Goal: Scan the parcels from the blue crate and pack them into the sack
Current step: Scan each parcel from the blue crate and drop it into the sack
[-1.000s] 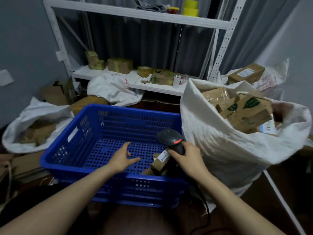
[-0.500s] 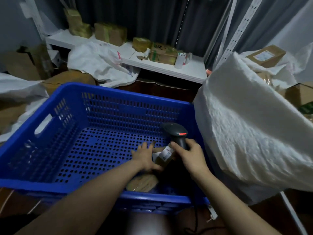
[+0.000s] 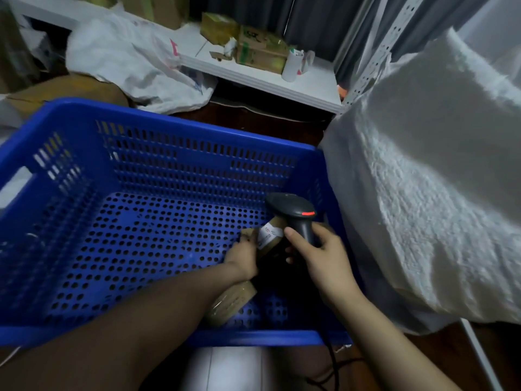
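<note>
left hand [image 3: 244,256] gripping parcel [image 3: 269,234] in blue crate [image 3: 169,131], right hand [image 3: 320,253] gripping scanner [image 3: 296,213]

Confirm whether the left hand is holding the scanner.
No: the right hand grips the scanner, while the left hand holds a parcel in the blue crate.

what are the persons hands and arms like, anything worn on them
Both are bare. The left hand and right hand have no gloves, and no ring, watch or wristband shows. The left forearm and right forearm are uncovered down to the frame's lower edge, with no sleeve in view.
</note>
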